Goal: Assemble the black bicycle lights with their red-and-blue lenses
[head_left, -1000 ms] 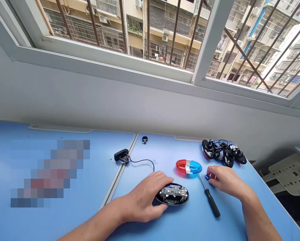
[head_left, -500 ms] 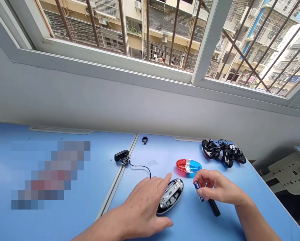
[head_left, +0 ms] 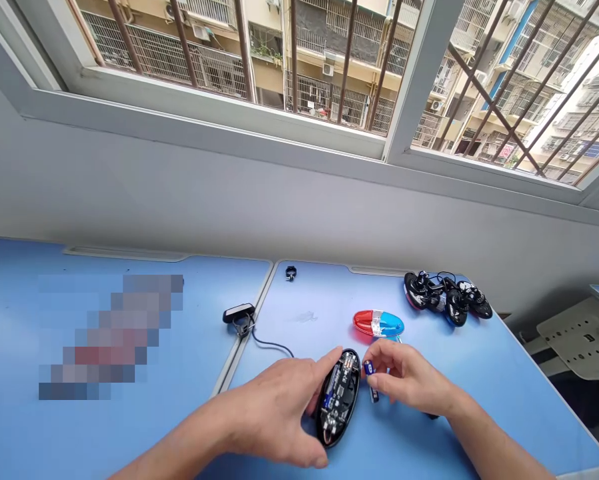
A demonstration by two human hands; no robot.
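My left hand (head_left: 274, 410) grips a black oval device base (head_left: 337, 398) with an exposed circuit board, thumb under its near end and forefinger at its far end. Pinched in my right hand (head_left: 409, 380) is a small blue battery (head_left: 370, 379), held right beside the base's right edge. A red and blue oval lens cover (head_left: 378, 323) lies just beyond both hands. My right hand hides most of a black-handled screwdriver (head_left: 432, 417); only a bit of its handle shows.
A black switch unit (head_left: 238, 313) on a thin cable lies by the seam between the two blue tables (head_left: 309, 300). A small black clamp (head_left: 291, 272) sits at the far edge. A pile of black light parts (head_left: 446, 296) rests at the far right. A grey chair (head_left: 574, 337) stands beyond the table's right edge.
My left hand turned the black base from sideways to nearly lengthwise and drew it nearer. My right hand picked up the battery and carried it left to the base.
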